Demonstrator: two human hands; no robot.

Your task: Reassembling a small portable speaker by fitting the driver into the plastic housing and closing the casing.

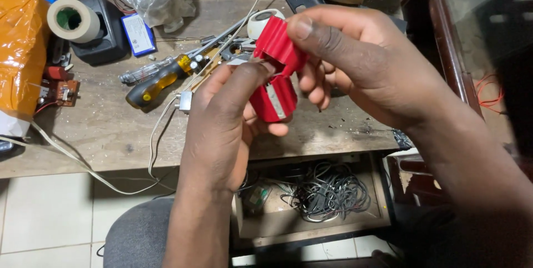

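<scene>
Above a cluttered wooden workbench (105, 135), the left hand (222, 124) and right hand (361, 62) are both closing fingers around a red ribbed casing (276, 74), pinching it between them, thumbs pressing its upper half.

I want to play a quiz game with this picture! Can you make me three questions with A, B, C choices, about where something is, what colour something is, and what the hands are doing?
1. Where is the roll of tape?
A. Top left of the table
B. In the drawer
C. On the floor

2. What colour is the ribbed part being held?
A. Blue
B. Red
C. Green

3. How is the ribbed part held?
A. It lies alone on the table
B. One hand only
C. Both hands

Answers:
1 A, it sits beside the orange bag.
2 B, both ribbed pieces are bright red.
3 C, the left hand and right hand pinch it with their fingers.
</scene>
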